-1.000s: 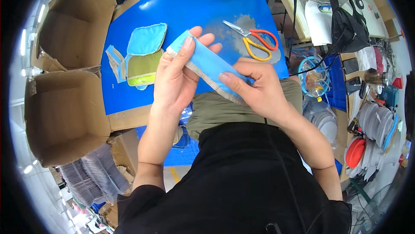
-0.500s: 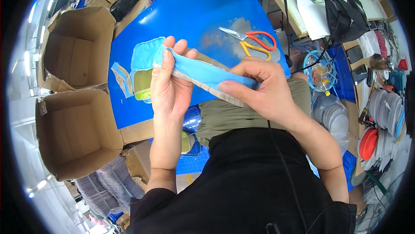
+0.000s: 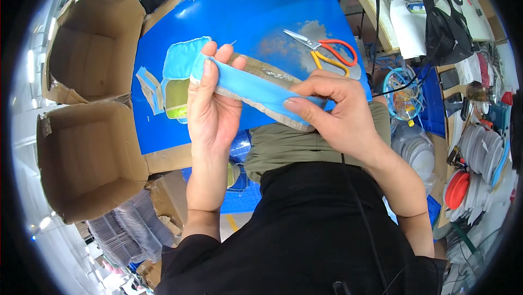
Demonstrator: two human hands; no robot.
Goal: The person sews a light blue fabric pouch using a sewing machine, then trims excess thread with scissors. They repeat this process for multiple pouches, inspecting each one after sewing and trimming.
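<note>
A long strip of light blue fabric with a frayed beige edge (image 3: 253, 89) is stretched between my two hands above the blue table. My left hand (image 3: 215, 93) pinches its left end between thumb and fingers. At the other end my right hand (image 3: 335, 104) grips it with the thumb on top. Behind the strip shows a greyish-brown layer with a shiny patch. Beyond my left hand lies a light blue fabric piece with a stitched edge (image 3: 182, 58), next to an olive-green piece (image 3: 177, 96). A narrow blue and beige scrap (image 3: 151, 90) lies left of them.
Scissors with red and yellow handles (image 3: 321, 52) lie on the blue tabletop (image 3: 239, 6), right of centre. Two open cardboard boxes, an upper one (image 3: 101, 49) and a lower one (image 3: 92, 158), stand at the left. A black bag (image 3: 449, 36) hangs at the far right.
The strip is now turned so that more of its brownish back layer shows, and it looks flatter. Both hands keep their hold. The whole view has shifted slightly.
</note>
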